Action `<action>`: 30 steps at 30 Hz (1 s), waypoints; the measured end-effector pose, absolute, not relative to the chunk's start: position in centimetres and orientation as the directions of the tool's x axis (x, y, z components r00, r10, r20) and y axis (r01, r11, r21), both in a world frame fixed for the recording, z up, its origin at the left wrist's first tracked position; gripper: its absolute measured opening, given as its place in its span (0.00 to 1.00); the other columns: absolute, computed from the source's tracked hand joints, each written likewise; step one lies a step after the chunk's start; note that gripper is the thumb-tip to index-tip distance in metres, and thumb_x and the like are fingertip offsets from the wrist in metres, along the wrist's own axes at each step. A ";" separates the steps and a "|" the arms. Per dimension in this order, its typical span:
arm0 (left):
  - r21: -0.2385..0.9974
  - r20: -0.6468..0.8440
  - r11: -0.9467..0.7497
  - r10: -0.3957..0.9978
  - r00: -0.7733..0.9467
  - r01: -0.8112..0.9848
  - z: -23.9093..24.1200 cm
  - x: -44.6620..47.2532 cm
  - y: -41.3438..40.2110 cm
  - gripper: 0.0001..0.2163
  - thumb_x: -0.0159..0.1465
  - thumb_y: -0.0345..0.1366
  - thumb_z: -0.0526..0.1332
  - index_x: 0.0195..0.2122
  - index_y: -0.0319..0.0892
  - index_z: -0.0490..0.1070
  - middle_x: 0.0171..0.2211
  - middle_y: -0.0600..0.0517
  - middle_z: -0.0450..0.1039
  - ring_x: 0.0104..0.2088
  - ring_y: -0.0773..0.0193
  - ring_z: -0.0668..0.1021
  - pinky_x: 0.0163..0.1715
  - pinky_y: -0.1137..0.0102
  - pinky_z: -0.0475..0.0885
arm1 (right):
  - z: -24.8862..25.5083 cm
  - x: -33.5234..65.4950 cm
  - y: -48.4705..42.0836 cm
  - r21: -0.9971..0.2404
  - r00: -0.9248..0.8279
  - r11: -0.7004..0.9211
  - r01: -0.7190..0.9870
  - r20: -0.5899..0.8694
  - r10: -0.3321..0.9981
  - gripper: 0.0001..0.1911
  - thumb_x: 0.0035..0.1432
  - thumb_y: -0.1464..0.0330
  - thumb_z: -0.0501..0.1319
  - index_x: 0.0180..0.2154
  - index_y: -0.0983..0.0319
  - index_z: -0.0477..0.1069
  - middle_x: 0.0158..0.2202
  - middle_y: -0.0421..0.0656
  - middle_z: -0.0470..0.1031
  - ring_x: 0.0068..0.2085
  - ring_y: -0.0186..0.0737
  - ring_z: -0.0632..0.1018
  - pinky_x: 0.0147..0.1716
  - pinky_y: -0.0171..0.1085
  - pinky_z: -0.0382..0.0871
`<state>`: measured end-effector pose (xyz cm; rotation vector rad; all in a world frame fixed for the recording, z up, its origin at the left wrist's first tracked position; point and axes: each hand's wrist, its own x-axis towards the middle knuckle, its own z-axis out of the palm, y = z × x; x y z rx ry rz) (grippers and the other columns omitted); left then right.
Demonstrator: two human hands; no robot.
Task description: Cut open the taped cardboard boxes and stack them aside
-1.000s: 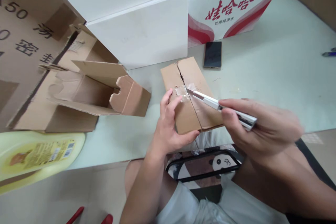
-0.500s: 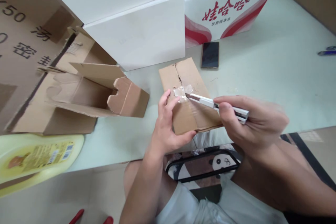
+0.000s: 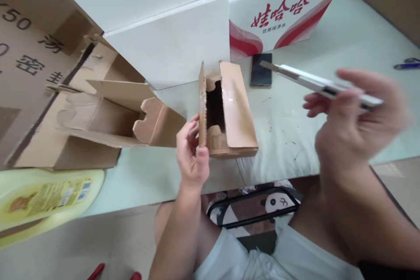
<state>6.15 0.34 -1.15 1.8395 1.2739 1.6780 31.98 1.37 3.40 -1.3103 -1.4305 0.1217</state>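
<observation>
A small brown cardboard box [image 3: 239, 109] stands on the pale green surface with its two long top flaps raised, showing a dark inside. My left hand [image 3: 193, 151] grips the left flap between thumb and fingers. Off to the right and above the surface, my right hand [image 3: 354, 113] is closed round a white utility knife [image 3: 315, 81]. Its blade is out and points left, passing over the phone in the view. The right hand is partly blurred.
Another open cardboard box [image 3: 157, 118] stands to the left, beside a yellow bottle [image 3: 49, 197]. White cartons [image 3: 170, 43] and a red-and-white carton [image 3: 275, 22] line the back. A phone [image 3: 259, 74] lies before them. A blue pen-like item [image 3: 407, 65] is far right.
The small box's taped top has come open, its flaps now raised. My right hand has lifted the knife away up and to the right. My left hand has shifted left onto the flap.
</observation>
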 end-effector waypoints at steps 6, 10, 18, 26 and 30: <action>0.892 0.438 -0.305 0.768 -0.467 0.335 -0.7 5.9 0.4 0.18 0.73 0.54 0.55 0.41 0.42 0.70 0.32 0.54 0.68 0.33 0.65 0.74 0.33 0.69 0.71 | 1.1 31.6 3.0 -0.693 0.210 0.215 0.688 0.473 0.856 0.13 0.64 0.65 0.60 0.47 0.56 0.80 0.41 0.45 0.84 0.37 0.41 0.82 0.34 0.40 0.76; 0.909 0.403 -0.253 0.739 -0.540 0.331 -0.3 5.7 0.6 0.20 0.71 0.56 0.56 0.35 0.43 0.65 0.29 0.57 0.62 0.27 0.68 0.68 0.26 0.72 0.66 | 1.0 32.4 3.1 -0.564 0.252 0.029 0.825 0.414 0.875 0.16 0.62 0.66 0.59 0.49 0.55 0.80 0.39 0.47 0.79 0.34 0.43 0.78 0.37 0.45 0.73; 0.958 0.270 -0.275 0.782 -0.562 0.078 -0.2 6.4 0.9 0.20 0.68 0.54 0.61 0.30 0.43 0.62 0.25 0.58 0.60 0.24 0.70 0.64 0.23 0.74 0.62 | 0.0 33.5 4.1 -0.371 0.313 -0.285 0.884 0.016 0.950 0.25 0.64 0.61 0.55 0.56 0.64 0.76 0.49 0.63 0.74 0.49 0.64 0.78 0.44 0.57 0.73; 0.953 0.005 -0.176 0.825 -0.565 -0.248 0.6 7.4 1.2 0.17 0.61 0.48 0.69 0.30 0.42 0.66 0.25 0.57 0.68 0.23 0.72 0.71 0.21 0.78 0.64 | -0.5 34.0 4.2 -0.369 0.312 -0.293 0.882 -0.007 0.950 0.34 0.64 0.56 0.55 0.65 0.68 0.66 0.65 0.68 0.63 0.65 0.73 0.69 0.57 0.66 0.68; 0.898 -0.200 -0.059 0.828 -0.524 -0.436 0.2 7.3 1.7 0.15 0.56 0.43 0.71 0.31 0.43 0.65 0.27 0.56 0.72 0.22 0.70 0.74 0.20 0.77 0.68 | -0.5 33.8 4.6 -0.572 0.293 -0.207 0.794 0.062 0.954 0.33 0.65 0.54 0.53 0.64 0.66 0.67 0.62 0.63 0.69 0.63 0.65 0.72 0.60 0.63 0.67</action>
